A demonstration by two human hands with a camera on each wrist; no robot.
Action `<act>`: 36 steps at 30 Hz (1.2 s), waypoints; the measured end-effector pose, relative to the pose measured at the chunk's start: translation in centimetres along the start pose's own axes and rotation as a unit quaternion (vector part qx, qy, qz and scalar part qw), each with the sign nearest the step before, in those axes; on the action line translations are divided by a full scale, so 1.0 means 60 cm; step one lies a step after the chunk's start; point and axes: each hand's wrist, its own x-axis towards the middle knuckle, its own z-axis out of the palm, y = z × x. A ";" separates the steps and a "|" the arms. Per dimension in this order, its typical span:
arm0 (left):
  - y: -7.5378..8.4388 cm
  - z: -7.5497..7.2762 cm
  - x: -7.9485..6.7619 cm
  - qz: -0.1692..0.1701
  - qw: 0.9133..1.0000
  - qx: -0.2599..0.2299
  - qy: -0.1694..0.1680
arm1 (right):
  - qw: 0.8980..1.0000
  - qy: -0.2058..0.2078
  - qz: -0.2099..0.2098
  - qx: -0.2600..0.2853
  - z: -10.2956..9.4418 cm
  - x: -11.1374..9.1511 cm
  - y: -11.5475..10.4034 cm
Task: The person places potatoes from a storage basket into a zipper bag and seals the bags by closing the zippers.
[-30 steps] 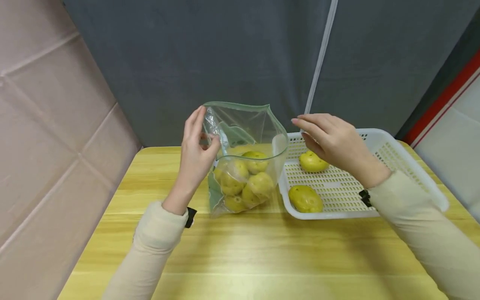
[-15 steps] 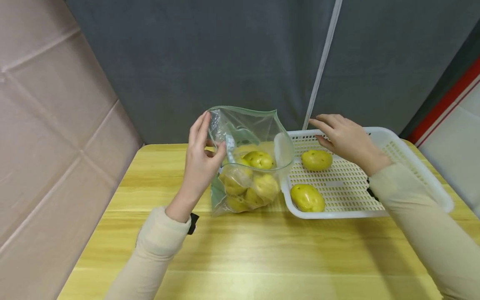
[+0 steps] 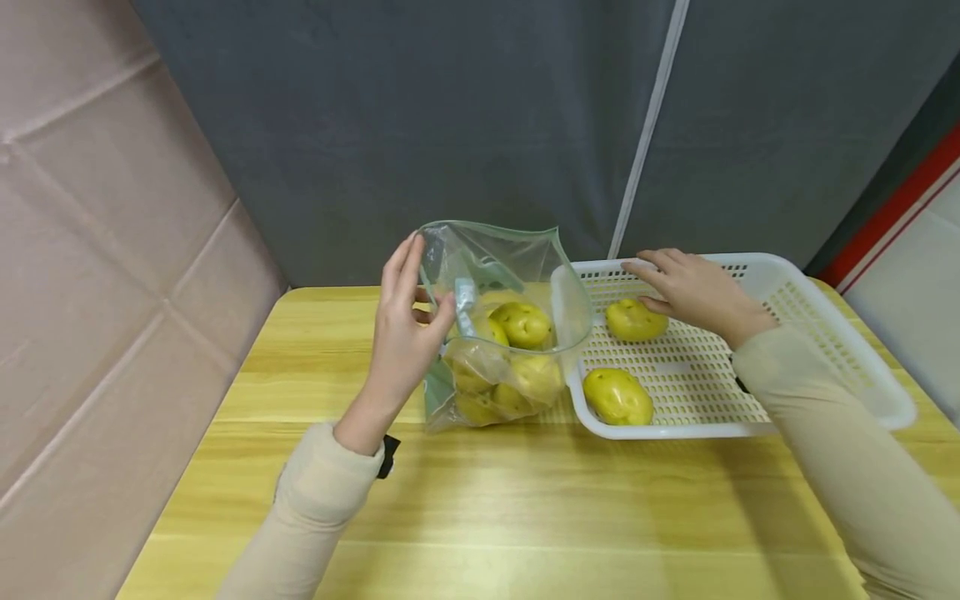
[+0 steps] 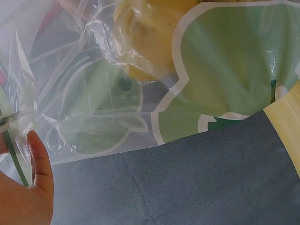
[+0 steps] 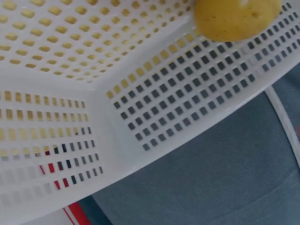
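Note:
A clear zip bag (image 3: 441, 392) with green print stands upright on the table, its mouth wide, holding several yellow potatoes (image 3: 522, 325). My left hand (image 3: 405, 333) holds the bag's left rim, fingers upright along it; in the left wrist view the thumb (image 4: 40, 161) shows beside the green zip strip. Above the white basket (image 3: 675, 432), my right hand (image 3: 693, 292) reaches with extended fingers just over the far potato (image 3: 636, 320), holding nothing. A second potato (image 3: 618, 397) lies in the basket's near left corner. The right wrist view shows a potato (image 5: 236, 18) but no hand.
The basket stands right of the bag, its left rim close against it. Beneath both is a wooden table (image 3: 480, 517). A grey curtain (image 3: 420, 125) hangs behind, and a pale padded wall (image 3: 97, 275) rises on the left.
My right hand has moved right and down from near the bag's mouth to over the far potato. The left hand and the bag's rim have shifted slightly right and down in view.

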 end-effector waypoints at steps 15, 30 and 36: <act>-0.003 0.000 -0.010 0.006 1.000 0.005 -0.004 | 0.993 -0.113 0.026 0.022 0.022 -0.016 0.000; -0.008 0.001 -0.012 0.002 1.000 0.005 -0.010 | 0.988 -0.147 0.027 0.039 0.038 -0.025 0.000; -0.006 0.002 -0.011 0.003 1.000 0.006 -0.012 | 0.989 -0.144 0.014 0.036 0.045 -0.028 -0.001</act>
